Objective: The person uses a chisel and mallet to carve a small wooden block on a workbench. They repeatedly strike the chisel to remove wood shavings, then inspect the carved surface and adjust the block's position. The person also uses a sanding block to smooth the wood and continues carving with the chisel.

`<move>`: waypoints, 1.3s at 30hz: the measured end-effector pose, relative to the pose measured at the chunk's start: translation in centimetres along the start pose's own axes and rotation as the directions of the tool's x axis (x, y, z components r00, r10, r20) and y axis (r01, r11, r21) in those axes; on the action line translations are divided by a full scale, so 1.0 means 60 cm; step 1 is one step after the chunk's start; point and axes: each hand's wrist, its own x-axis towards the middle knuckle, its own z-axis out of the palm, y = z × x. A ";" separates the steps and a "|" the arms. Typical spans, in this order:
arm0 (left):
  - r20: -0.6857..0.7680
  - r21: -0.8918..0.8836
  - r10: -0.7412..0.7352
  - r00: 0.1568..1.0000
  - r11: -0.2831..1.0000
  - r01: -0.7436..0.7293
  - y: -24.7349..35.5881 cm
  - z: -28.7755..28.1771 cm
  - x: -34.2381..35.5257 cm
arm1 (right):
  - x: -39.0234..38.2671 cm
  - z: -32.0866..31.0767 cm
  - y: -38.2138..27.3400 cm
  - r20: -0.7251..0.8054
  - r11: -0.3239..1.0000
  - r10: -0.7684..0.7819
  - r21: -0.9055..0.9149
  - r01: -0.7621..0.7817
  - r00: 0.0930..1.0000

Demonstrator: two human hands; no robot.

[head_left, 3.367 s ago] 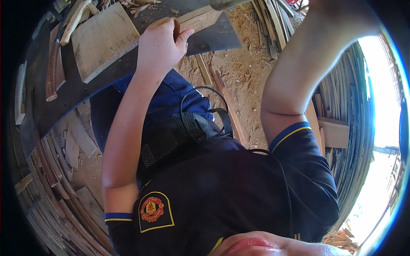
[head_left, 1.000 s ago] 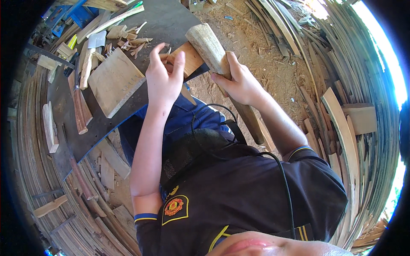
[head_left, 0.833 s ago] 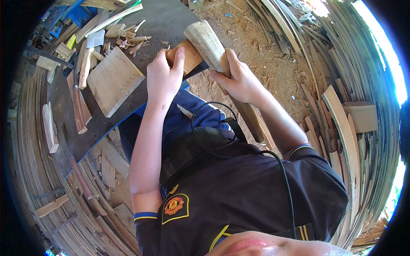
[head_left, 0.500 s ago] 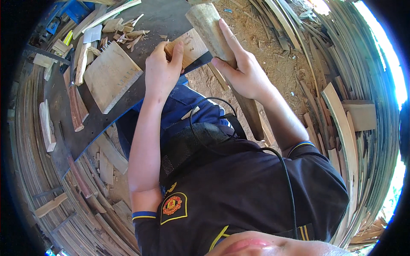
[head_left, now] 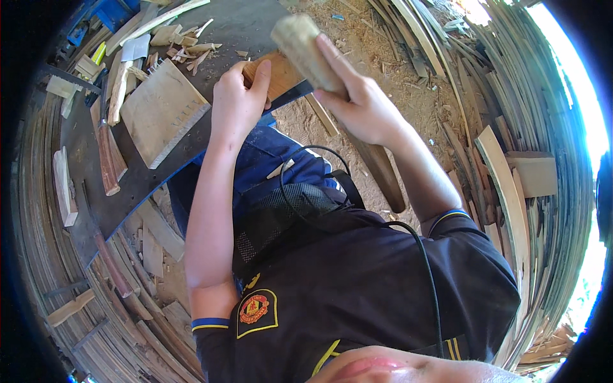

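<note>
My left hand [head_left: 238, 101] grips an orange-brown wooden block [head_left: 276, 72] at the front edge of the dark bench top [head_left: 135, 186], thumb on its top. My right hand [head_left: 361, 102] is closed round a long, club-like wooden mallet [head_left: 373, 169]; its thick, pale head is motion-blurred above the block's right end. Whether mallet and block touch I cannot tell. Left of my left hand lies a pale board [head_left: 159, 118] with a row of small marks along one edge. Beside it are a flat metal blade on a pale handle [head_left: 118, 96] and a brown-handled tool [head_left: 107, 163].
Wood offcuts and shavings [head_left: 186, 39] litter the bench, with blue objects [head_left: 105, 25] at its far left. Stacked planks [head_left: 549, 230] curve along my right, and more planks [head_left: 137, 319] lie low at my left. The dirt floor [head_left: 367, 57] is strewn with chips.
Since the earliest frame my right hand has come into view holding the mallet. Over the last second its head has shifted up and slightly left, while my left hand stays on the block.
</note>
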 end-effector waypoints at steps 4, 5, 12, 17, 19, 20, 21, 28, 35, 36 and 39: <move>0.019 -0.007 0.020 1.000 1.000 -0.020 -0.003 0.000 0.002 | 0.000 -0.004 -0.001 0.030 0.999 0.028 -0.020 -0.027 0.999; 0.015 -0.005 0.019 1.000 1.000 -0.018 -0.005 -0.002 0.001 | 0.001 -0.006 -0.004 0.009 1.000 0.028 -0.008 -0.028 1.000; 0.050 0.019 -0.020 0.999 1.000 0.019 0.003 -0.006 0.006 | 0.004 0.004 0.005 0.083 0.994 0.029 -0.106 -0.020 0.996; 0.069 0.012 -0.067 0.995 0.998 0.066 0.005 -0.011 0.010 | 0.008 -0.010 -0.004 0.060 0.997 0.022 -0.082 -0.017 0.998; 0.090 0.004 -0.095 0.991 0.995 0.095 0.008 -0.014 0.007 | 0.008 -0.015 -0.008 -0.028 0.999 0.013 -0.046 -0.014 1.000; 0.078 0.004 -0.084 0.993 0.997 0.083 0.005 -0.012 0.008 | 0.009 -0.018 -0.012 -0.072 1.000 0.010 -0.028 -0.012 0.997; 0.068 0.007 -0.071 0.995 0.997 0.071 0.002 -0.011 0.011 | 0.007 -0.022 -0.023 -0.112 1.000 0.011 -0.007 -0.011 0.994; 0.064 0.030 -0.041 0.997 0.999 0.039 -0.002 -0.010 0.015 | 0.008 -0.004 0.009 0.026 0.988 0.042 -0.152 -0.037 0.999; 0.067 0.060 -0.059 0.996 0.997 0.055 0.007 -0.014 0.009 | 0.016 -0.020 -0.009 0.033 0.997 -0.056 0.052 0.054 0.998; 0.069 0.058 -0.054 0.996 0.997 0.050 0.006 -0.014 0.010 | 0.019 -0.014 -0.011 0.071 0.999 -0.047 0.026 0.045 0.996; 0.053 0.027 -0.022 0.998 0.999 0.021 -0.005 -0.009 0.014 | 0.022 -0.023 -0.006 0.066 0.980 -0.193 -0.025 0.195 0.979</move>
